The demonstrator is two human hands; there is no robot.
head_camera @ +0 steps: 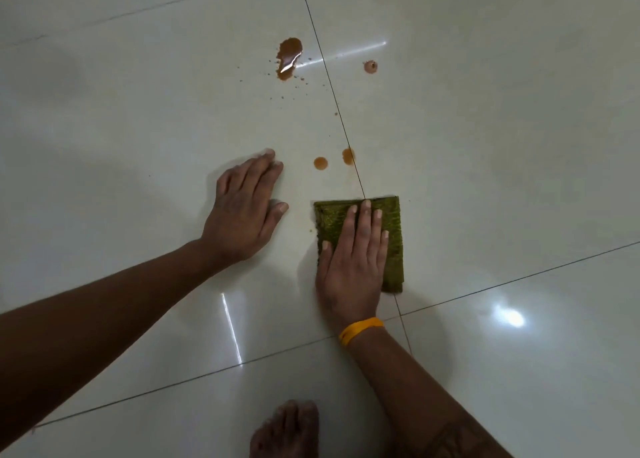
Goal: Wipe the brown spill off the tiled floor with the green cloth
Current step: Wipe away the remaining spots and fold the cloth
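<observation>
A folded green cloth (393, 222) lies flat on the glossy white tiled floor (138, 128). My right hand (353, 260), with a yellow band on its wrist, presses palm-down on the cloth's left half, fingers extended. My left hand (242, 208) rests flat on the bare tile to the left of the cloth, holding nothing. The largest brown spill (289, 57) sits well beyond the hands, ringed by fine specks. Two small brown drops (320, 163) (348, 155) lie just beyond the cloth's far edge. A paler round spot (370, 66) lies further right.
A dark grout line (332, 94) runs from the top of the view down under the cloth. A second grout line (519, 277) crosses near the cloth's near edge. My bare foot (287, 430) stands on the tile at the bottom of the view.
</observation>
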